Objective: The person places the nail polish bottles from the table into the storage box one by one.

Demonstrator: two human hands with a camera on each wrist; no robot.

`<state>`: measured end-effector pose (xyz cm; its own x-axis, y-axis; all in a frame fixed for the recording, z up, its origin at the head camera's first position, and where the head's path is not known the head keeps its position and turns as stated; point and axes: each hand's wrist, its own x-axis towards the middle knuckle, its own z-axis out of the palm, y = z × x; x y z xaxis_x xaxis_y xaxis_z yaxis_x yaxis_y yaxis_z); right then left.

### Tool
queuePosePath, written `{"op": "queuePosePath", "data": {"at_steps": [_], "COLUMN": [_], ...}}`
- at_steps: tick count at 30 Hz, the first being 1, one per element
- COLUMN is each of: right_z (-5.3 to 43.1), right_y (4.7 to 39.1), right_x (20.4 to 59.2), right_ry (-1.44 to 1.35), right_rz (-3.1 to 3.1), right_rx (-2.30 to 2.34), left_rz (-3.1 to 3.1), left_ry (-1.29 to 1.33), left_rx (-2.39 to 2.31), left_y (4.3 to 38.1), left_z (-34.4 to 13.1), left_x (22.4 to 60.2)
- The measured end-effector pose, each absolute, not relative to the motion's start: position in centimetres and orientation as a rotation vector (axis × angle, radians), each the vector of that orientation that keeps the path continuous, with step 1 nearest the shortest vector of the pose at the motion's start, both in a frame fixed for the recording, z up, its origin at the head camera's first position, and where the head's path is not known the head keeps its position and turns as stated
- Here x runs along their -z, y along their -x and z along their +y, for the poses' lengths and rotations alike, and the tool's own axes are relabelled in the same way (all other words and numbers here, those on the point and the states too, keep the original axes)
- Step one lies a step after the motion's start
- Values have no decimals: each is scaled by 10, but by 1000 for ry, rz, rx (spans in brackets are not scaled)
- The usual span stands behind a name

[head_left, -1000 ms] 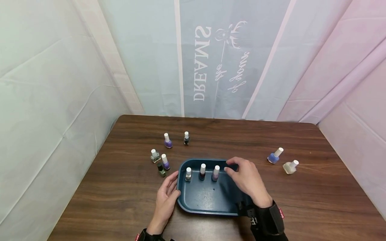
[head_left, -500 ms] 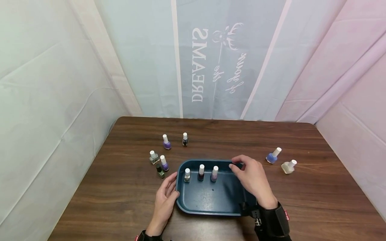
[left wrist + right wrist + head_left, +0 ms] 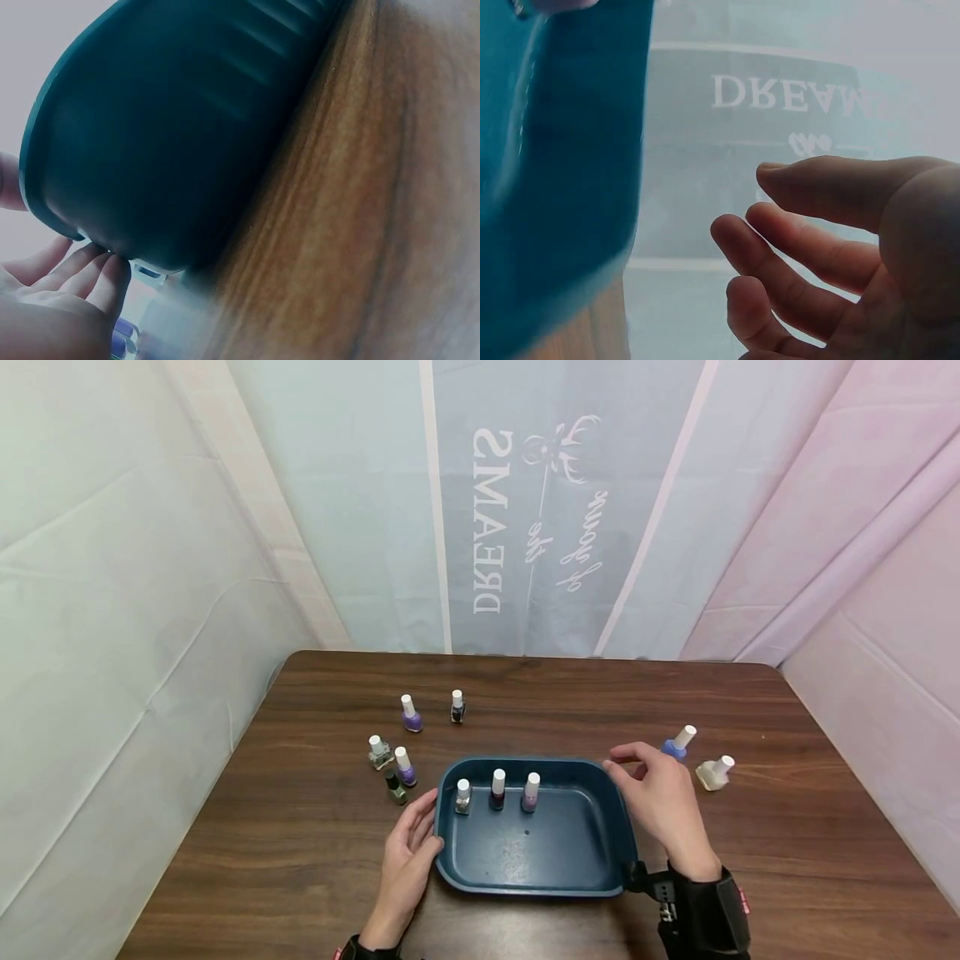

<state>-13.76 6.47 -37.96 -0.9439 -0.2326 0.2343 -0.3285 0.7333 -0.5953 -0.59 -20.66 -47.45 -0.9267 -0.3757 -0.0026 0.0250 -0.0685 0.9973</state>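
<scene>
In the head view, a dark blue tray (image 3: 536, 892) lies at the front middle of the table. Three nail polish bottles stand in a row along its back left: a clear one (image 3: 462, 797), a dark one (image 3: 497, 791) and a pale purple one (image 3: 531, 793). My left hand (image 3: 405, 860) holds the tray's left side, thumb at the rim and fingers (image 3: 109, 281) against the outer wall. My right hand (image 3: 663, 797) is just off the tray's right back corner, thumb and fingers apart with nothing between them. Behind it, a blue nail polish bottle (image 3: 678, 743) is partly hidden.
A whitish bottle (image 3: 714, 773) stands at the right. Left of the tray are purple bottles (image 3: 411, 716) (image 3: 405, 768), a greyish one (image 3: 379, 753) and a green one (image 3: 396, 788); a black one (image 3: 457, 708) stands farther back. Curtains (image 3: 360, 510) hang around the table (image 3: 285, 827).
My right hand has moved from above the tray's back right, past its rim, toward the blue bottle. My left hand keeps its place at the tray; the bottles in it stand as before.
</scene>
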Motion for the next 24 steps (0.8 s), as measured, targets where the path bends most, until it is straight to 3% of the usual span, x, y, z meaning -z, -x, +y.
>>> {"op": "queuePosePath", "data": {"at_steps": [24], "right_z": [114], "right_y": [165], "right_x": [403], "right_ry": [-33], "right_rz": [-2706], "right_rx": [-1007], "left_rz": [-1933], "left_ry": [-399], "left_rx": [2078], "left_y": [6], "left_z": [-206], "left_x": [474]}}
